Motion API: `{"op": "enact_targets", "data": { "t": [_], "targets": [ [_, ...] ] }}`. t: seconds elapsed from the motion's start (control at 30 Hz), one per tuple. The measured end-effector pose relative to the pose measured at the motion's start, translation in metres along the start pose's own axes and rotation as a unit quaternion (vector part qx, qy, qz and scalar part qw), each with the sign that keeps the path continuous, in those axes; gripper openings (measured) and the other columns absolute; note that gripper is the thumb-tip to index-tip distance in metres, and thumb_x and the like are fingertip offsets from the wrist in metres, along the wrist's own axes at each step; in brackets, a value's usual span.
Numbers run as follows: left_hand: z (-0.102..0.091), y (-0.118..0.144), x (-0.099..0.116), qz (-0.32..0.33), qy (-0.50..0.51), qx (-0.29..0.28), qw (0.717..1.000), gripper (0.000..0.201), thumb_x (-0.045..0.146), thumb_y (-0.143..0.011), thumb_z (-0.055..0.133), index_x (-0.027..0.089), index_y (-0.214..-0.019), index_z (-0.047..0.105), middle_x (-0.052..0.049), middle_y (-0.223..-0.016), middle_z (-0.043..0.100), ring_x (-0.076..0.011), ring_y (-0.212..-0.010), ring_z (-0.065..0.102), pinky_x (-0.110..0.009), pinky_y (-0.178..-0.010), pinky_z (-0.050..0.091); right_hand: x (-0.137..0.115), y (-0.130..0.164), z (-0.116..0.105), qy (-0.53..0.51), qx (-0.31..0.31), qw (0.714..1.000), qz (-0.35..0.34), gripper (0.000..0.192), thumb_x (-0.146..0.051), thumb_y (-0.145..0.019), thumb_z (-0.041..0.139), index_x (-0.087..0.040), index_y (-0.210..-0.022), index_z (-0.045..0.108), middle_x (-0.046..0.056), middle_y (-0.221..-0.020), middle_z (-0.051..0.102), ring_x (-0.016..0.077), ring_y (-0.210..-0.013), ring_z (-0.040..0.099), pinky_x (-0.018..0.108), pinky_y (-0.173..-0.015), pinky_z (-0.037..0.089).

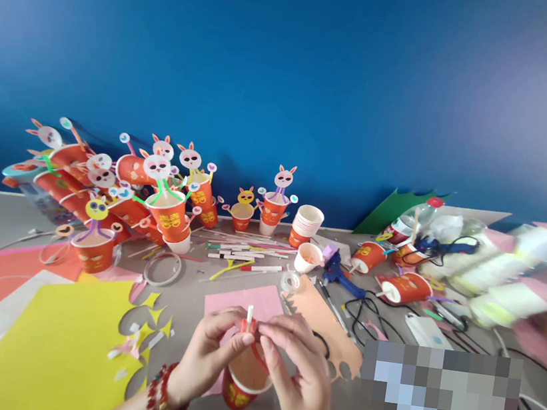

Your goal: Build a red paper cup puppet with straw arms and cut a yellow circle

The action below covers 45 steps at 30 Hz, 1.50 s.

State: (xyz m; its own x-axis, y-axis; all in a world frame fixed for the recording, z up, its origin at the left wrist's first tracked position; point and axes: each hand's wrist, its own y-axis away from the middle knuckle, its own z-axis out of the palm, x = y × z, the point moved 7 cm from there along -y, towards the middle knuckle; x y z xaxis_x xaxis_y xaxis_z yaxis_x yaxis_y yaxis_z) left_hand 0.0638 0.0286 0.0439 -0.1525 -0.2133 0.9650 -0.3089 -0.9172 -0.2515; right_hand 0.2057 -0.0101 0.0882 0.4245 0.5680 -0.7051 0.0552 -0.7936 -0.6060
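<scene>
My left hand (207, 356) and my right hand (293, 367) meet low in the middle of the view, over a red paper cup (244, 383) that stands on the table. Both pinch a small white stick with a red piece (249, 321) at the cup's rim. A red bead bracelet (161, 397) circles my left wrist. A pink paper sheet (240, 301) lies just behind the cup.
Finished rabbit-topped red cups (154, 189) crowd the back left by the blue wall. A yellow sheet (69, 339) lies front left, a cup stack (305, 226) and blue glue gun (337, 275) mid-table, with tape rolls, straws, cables and blurred packets at right.
</scene>
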Motion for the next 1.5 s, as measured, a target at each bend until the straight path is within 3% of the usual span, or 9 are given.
{"op": "enact_targets", "data": {
  "t": [0.23,0.37,0.67,0.9,1.03,1.3,1.5],
  "targets": [
    [0.0,-0.001,-0.001,-0.011,0.007,-0.001,1.0,0.011,0.022,-0.09,0.064,0.019,-0.085,0.072,-0.002,-0.081,0.069,-0.0161,-0.078,0.063,-0.025,-0.076,0.048,0.001,0.006,0.007,-0.022,-0.014,1.0,0.011,0.034,-0.006,-0.09,0.059,-0.025,-0.116,0.067,0.007,-0.113,0.07,0.022,-0.105,0.065,0.036,-0.094,0.051],
    [0.0,0.0,0.001,-0.005,-0.017,-0.006,1.0,0.011,0.023,-0.09,0.064,0.018,-0.084,0.072,-0.002,-0.079,0.069,-0.0159,-0.076,0.062,-0.024,-0.074,0.047,0.0,0.003,0.006,-0.038,-0.023,0.999,0.031,0.028,-0.009,-0.091,0.059,-0.025,-0.112,0.067,0.006,-0.113,0.07,0.021,-0.106,0.065,0.034,-0.096,0.05],
    [0.006,-0.001,0.004,0.004,-0.003,-0.028,1.0,0.017,0.025,-0.09,0.064,0.016,-0.077,0.07,-0.003,-0.073,0.065,-0.0155,-0.072,0.06,-0.024,-0.069,0.046,0.008,-0.014,0.01,-0.102,-0.1,0.983,0.119,0.006,-0.021,-0.093,0.06,-0.021,-0.09,0.065,0.004,-0.093,0.068,0.0183,-0.09,0.065,0.028,-0.081,0.051],
    [0.01,-0.003,0.004,-0.013,0.02,-0.054,0.998,0.017,0.027,-0.091,0.064,0.015,-0.081,0.071,-0.006,-0.082,0.069,-0.0193,-0.079,0.064,-0.029,-0.077,0.048,0.012,-0.02,0.017,-0.132,-0.132,0.972,0.142,0.014,-0.025,-0.093,0.058,-0.021,-0.079,0.058,0.001,-0.08,0.06,0.0172,-0.08,0.06,0.028,-0.074,0.047],
    [0.012,-0.002,-0.001,-0.039,0.037,-0.061,0.997,0.013,0.027,-0.09,0.065,0.015,-0.085,0.071,-0.006,-0.086,0.07,-0.0198,-0.085,0.064,-0.029,-0.081,0.048,0.017,-0.02,0.018,-0.139,-0.12,0.972,0.145,0.013,-0.024,-0.093,0.057,-0.021,-0.08,0.059,0.001,-0.079,0.059,0.0162,-0.075,0.058,0.027,-0.071,0.046],
    [-0.002,0.002,-0.016,-0.053,0.086,0.014,0.995,0.01,0.027,-0.091,0.064,0.017,-0.09,0.066,-0.004,-0.086,0.064,-0.0158,-0.082,0.058,-0.026,-0.078,0.046,0.022,-0.019,0.015,-0.141,-0.085,0.976,0.146,0.014,-0.024,-0.093,0.058,-0.021,-0.08,0.058,0.001,-0.081,0.061,0.0155,-0.076,0.058,0.026,-0.071,0.046],
    [0.001,0.001,-0.017,-0.083,0.155,0.018,0.984,0.015,0.031,-0.089,0.066,0.016,-0.085,0.065,-0.002,-0.08,0.059,-0.013,-0.074,0.053,-0.024,-0.071,0.044,0.028,-0.016,0.019,-0.148,-0.09,0.97,0.172,0.015,-0.028,-0.094,0.058,-0.02,-0.081,0.06,0.001,-0.079,0.061,0.0165,-0.075,0.06,0.026,-0.071,0.047]
  ]
}}
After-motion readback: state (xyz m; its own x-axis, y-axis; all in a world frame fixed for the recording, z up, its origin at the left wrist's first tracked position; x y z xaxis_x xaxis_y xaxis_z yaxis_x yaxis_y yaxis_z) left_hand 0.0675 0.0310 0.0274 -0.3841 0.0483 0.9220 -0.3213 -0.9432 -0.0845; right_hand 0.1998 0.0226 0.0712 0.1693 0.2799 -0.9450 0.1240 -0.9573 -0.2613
